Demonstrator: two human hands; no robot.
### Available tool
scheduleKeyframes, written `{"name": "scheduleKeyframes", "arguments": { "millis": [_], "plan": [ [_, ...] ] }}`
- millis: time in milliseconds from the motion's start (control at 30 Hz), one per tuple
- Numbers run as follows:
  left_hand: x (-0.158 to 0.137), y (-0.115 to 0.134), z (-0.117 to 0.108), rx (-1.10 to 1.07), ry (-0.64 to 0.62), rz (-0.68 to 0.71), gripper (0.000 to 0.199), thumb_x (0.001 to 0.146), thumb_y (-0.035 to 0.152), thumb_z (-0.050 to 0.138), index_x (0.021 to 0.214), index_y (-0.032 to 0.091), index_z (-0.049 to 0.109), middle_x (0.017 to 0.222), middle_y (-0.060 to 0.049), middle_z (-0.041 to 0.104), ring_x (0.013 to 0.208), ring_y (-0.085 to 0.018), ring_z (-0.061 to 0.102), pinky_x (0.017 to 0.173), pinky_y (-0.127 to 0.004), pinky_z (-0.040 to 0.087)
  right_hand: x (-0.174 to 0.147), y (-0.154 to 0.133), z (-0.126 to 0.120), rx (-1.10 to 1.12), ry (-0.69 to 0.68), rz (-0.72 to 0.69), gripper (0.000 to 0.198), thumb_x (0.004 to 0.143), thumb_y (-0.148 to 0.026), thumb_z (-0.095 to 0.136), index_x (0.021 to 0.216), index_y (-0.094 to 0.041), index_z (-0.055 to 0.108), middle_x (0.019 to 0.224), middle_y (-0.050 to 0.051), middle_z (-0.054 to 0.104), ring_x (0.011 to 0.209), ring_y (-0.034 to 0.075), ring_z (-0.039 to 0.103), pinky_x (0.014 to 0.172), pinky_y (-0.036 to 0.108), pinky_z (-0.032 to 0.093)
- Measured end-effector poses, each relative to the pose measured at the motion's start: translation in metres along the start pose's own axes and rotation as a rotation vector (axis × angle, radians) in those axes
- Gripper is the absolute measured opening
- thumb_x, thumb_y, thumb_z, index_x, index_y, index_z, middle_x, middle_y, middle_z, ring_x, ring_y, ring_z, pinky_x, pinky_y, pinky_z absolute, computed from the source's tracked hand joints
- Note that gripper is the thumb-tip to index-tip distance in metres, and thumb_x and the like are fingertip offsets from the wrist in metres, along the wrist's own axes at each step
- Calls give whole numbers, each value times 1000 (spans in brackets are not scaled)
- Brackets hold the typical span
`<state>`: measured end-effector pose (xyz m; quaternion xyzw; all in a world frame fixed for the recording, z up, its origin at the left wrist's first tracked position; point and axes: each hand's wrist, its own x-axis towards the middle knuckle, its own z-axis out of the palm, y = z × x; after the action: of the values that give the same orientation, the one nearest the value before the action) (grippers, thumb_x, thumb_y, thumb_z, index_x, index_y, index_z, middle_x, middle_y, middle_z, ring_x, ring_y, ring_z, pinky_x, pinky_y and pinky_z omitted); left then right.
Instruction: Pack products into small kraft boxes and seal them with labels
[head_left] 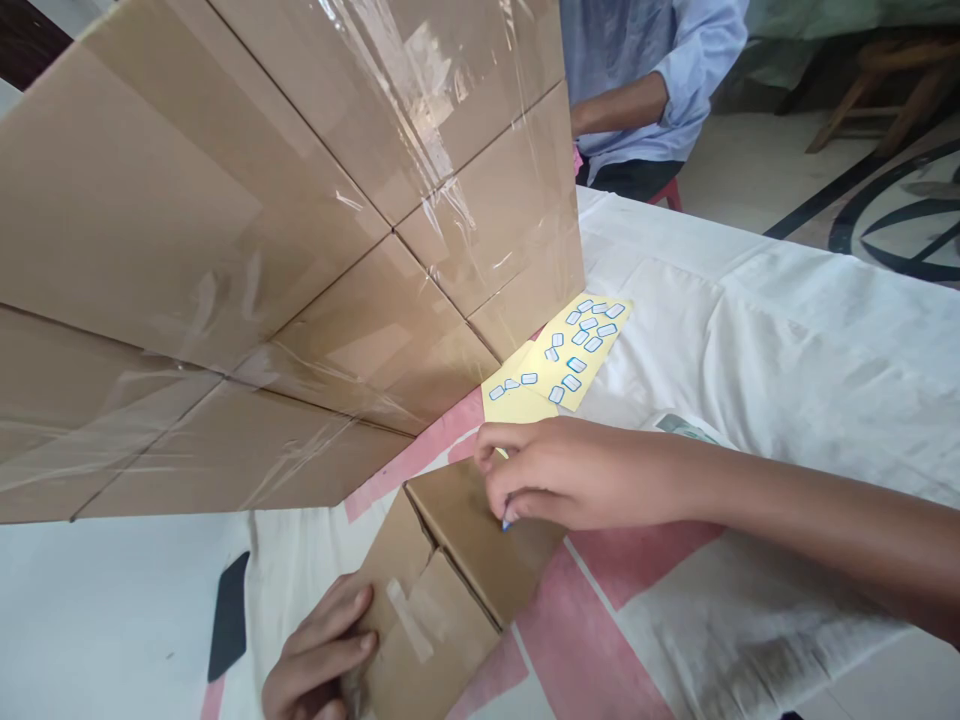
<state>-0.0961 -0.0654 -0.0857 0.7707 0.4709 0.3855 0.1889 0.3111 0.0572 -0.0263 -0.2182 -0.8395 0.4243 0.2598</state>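
A small cardboard box [427, 630] stands on the cloth in front of me, tilted in view, with a strip of clear tape on its near side. My left hand [319, 650] grips that box at its left side, fingers curled against the cardboard. Over the box's other visible face is my right hand [536, 475], its fingers pinched round what looks like a pen [507, 522]. Only a blue tip shows, close to the cardboard; whether it touches I cannot tell. Just beyond the right hand lie yellow sheets [544, 402] bearing several small white labels edged in blue.
A tall wall of taped cardboard boxes [322, 220] rises at the left and back. White cloth with pink patches [585, 630] covers the table. Across it sits a person in a light blue shirt [637, 60]. A wooden stool [885, 90] stands behind. A dark flat piece [229, 615] is at left.
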Motion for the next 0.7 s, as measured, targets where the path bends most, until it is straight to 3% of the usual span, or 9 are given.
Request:
{"name": "scheduleKeyframes", "arguments": {
  "millis": [133, 333, 467, 533, 600, 633, 700],
  "plan": [
    [1, 4, 2, -19, -2, -30, 31, 86, 50, 56, 107, 39, 76, 130, 6, 71, 127, -33, 59, 115, -59, 45, -1, -3, -2, 34, -56, 27, 17, 93, -8, 60, 87, -20, 70, 106, 3, 63, 87, 14, 61, 78, 28, 45],
    [2, 10, 5, -21, 30, -68, 29, 84, 52, 58, 102, 40, 77, 121, 3, 75, 121, -37, 62, 113, -67, 45, -4, -4, 0, 1, -64, 19, 16, 93, -9, 61, 89, -21, 71, 102, 2, 65, 85, 14, 61, 76, 26, 45],
    [2, 5, 7, -45, 52, -55, 28, 82, 51, 59, 98, 39, 78, 113, -1, 77, 117, -40, 64, 109, -71, 46, -6, -5, 1, 11, -49, 32, 14, 94, -16, 64, 101, -25, 72, 115, 3, 65, 93, 16, 64, 82, 28, 46],
    [2, -1, 6, -83, 64, -6, 26, 82, 50, 58, 97, 40, 77, 109, 0, 78, 115, -38, 66, 108, -69, 48, -7, -3, 2, 53, -4, 70, 38, 89, -24, 71, 127, -30, 64, 132, 4, 60, 109, 20, 63, 89, 29, 47],
    [2, -6, 5, -111, 48, 43, 24, 83, 48, 58, 97, 40, 76, 107, 2, 78, 113, -35, 67, 107, -65, 50, -6, 2, 5, 121, 22, 110, 72, 84, -32, 78, 148, -35, 46, 145, 5, 54, 124, 24, 57, 95, 31, 46],
    [3, -8, 4, -111, 29, 61, 23, 84, 48, 58, 96, 40, 76, 106, 4, 78, 112, -34, 68, 106, -63, 52, -6, 5, 8, 162, 15, 128, 81, 82, -35, 80, 152, -35, 40, 148, 5, 53, 129, 25, 55, 96, 31, 46],
    [6, -9, 4, -96, 12, 70, 22, 85, 49, 58, 94, 39, 75, 106, 5, 79, 111, -32, 69, 104, -59, 55, -4, 10, 13, 258, -29, 160, 82, 80, -40, 81, 151, -34, 43, 145, 5, 57, 128, 25, 56, 93, 29, 47]
  ]
}}
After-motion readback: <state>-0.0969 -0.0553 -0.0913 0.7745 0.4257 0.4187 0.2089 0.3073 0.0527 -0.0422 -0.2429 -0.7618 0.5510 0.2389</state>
